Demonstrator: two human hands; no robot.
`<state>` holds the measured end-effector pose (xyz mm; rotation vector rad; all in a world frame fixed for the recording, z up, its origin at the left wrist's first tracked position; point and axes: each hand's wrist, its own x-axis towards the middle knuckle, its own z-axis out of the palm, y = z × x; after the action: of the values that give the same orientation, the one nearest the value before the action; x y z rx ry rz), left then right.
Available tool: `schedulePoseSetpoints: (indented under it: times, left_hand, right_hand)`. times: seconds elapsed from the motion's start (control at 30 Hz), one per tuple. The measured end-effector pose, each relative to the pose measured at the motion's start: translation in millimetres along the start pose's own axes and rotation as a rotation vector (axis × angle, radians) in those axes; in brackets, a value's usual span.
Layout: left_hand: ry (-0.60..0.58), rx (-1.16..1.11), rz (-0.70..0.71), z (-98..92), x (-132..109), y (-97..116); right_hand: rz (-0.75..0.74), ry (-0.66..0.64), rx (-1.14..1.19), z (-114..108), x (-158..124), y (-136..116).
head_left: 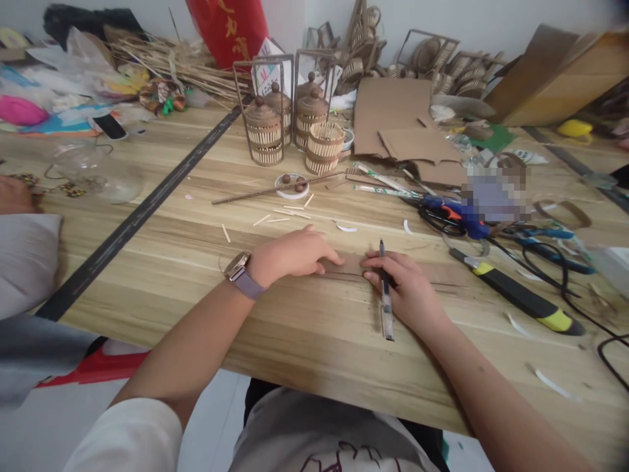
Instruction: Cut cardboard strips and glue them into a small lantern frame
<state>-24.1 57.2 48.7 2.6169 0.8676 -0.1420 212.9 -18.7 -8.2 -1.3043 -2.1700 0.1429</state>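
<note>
Head view: two hands [295,252] [407,288], one pen [384,288].

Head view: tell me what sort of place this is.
Probably a craft workshop: small woven bamboo containers stand on a wooden table amid cardboard pieces, and the right hand holds a pen.

A cluster of small woven baskets with lids [287,124] stands at the middle of the wooden table [196,262]. Behind it lie flat cardboard sheets [393,118] and a red bag [228,29]. To the right rest a yellow-and-black utility knife [521,298] and blue-handled scissors [455,213]. A roll of tape [291,186] lies near a thin stick [275,189].
</note>
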Motion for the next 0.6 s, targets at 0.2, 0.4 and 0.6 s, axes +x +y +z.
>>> schedulePoseSetpoints:
  times: [0.2, 0.4, 0.6]
  left_hand:
    - [0.001, -0.015, 0.045, 1.7, 0.8, -2.8]
    - [-0.013, 0.016, 0.057, -0.4, 1.8, -1.0]
    - [-0.002, 0.016, 0.053, 0.1, 0.8, -0.7]
  right_hand:
    - [0.023, -0.001, 0.016, 1.3, -1.5, 1.1]
    - [0.071, -0.012, 0.043, 2.8, -2.1, 1.1]
    - [0.074, -0.005, 0.028, 2.9, -3.2, 0.5]
